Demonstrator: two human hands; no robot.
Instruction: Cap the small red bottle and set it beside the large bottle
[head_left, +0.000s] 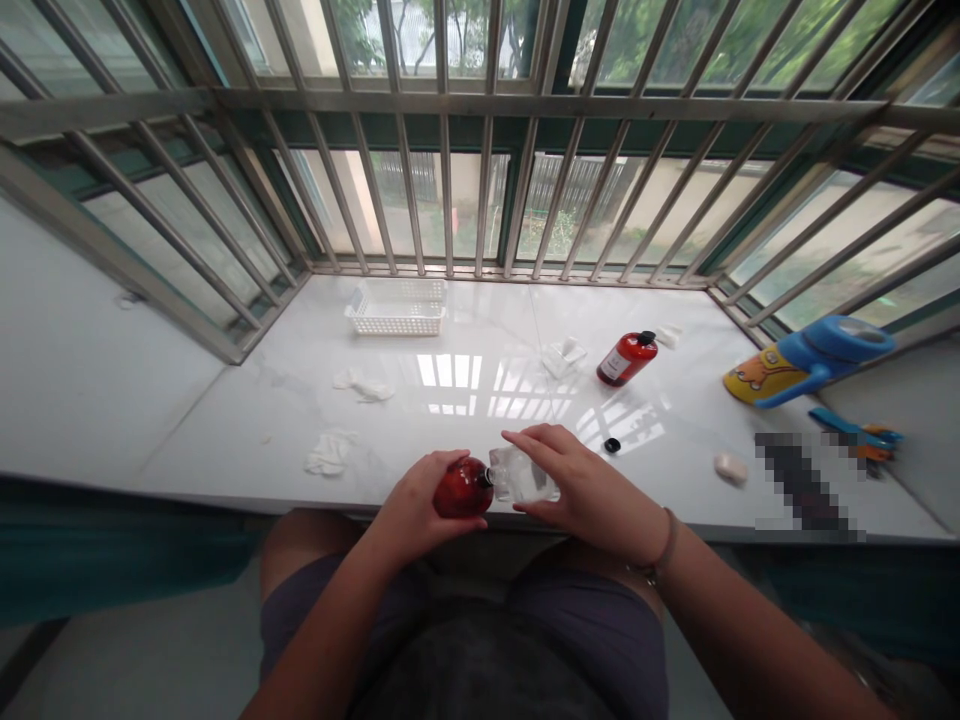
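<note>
Right at the near edge of the white sill (225, 420), the left hand (416, 505) grips a red bottle (463, 488) tipped sideways, its mouth touching a clear container (523, 475) that the right hand (581, 485) clasps just beside it.

Red bottle (463, 488), clear container (523, 475), white basket (397, 307), blue-yellow toy (810, 359).

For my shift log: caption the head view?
Left hand tips red bottle against clear container held by right hand.
</note>
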